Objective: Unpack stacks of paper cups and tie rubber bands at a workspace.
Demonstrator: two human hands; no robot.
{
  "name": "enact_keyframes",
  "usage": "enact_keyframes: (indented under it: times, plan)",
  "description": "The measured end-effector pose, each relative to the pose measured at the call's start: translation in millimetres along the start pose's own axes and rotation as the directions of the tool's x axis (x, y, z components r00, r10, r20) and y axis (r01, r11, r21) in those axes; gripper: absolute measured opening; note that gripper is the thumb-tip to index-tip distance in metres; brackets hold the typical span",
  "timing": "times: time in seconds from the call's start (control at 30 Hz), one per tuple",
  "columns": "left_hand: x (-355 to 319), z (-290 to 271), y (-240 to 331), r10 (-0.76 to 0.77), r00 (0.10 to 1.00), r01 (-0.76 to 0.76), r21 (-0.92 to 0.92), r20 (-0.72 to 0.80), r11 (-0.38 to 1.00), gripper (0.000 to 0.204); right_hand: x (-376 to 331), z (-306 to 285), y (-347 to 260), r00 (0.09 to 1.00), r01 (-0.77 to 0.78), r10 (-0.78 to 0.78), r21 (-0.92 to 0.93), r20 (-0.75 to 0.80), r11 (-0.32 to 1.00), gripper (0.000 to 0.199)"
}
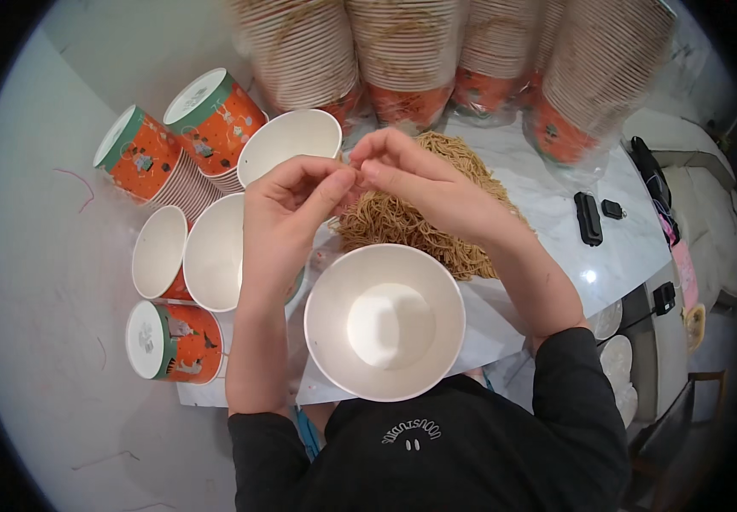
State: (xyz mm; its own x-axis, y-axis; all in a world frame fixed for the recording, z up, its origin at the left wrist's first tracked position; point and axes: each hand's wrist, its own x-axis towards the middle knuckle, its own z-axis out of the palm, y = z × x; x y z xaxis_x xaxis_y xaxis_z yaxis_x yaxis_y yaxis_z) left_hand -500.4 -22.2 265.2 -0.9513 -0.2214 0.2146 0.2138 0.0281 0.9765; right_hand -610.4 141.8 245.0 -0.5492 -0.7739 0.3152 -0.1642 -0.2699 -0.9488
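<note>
My left hand (287,200) and my right hand (415,183) meet fingertip to fingertip above a pile of thin brown noodles (402,224) on the white marble table (547,205). Both pinch at something small between them, likely a few noodle strands; it is too small to tell for sure. An empty white paper bowl (384,320) stands just below the hands, near the table's front edge.
Several paper bowls, orange outside and white inside (215,247), lie on their sides at the left. Tall wrapped stacks of bowls (411,51) line the back. Two small black devices (588,218) lie at the right. A chair (701,213) stands beyond the table's right edge.
</note>
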Motion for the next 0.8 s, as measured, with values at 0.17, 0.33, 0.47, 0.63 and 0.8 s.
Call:
enact_keyframes:
  times: [0.17,0.33,0.47,0.63,0.8]
  plan:
    - [-3,3,3,0.223,0.959,-0.227,0.000,-0.174,0.974,0.008,-4,7,-8,0.999,0.016,-0.018,0.049,0.035,0.999,0.019]
    - [-38,-4,22,0.441,0.897,-0.432,0.153,-0.027,0.889,0.011,-39,31,-58,0.960,0.278,-0.259,-0.289,0.103,0.916,0.008]
    - [-49,6,30,0.432,0.901,-0.422,0.155,-0.038,0.893,0.007,-55,36,-69,0.951,0.308,-0.288,-0.397,0.112,0.865,0.012]
    - [-57,7,34,0.363,0.929,-0.365,0.332,0.072,0.870,0.005,-55,31,-73,0.964,0.249,-0.262,-0.528,0.052,0.812,0.009]
    - [-73,20,32,0.151,0.905,-0.361,0.528,0.399,0.769,0.017,-63,9,-82,0.976,0.144,-0.217,-0.716,-0.011,0.683,0.007]
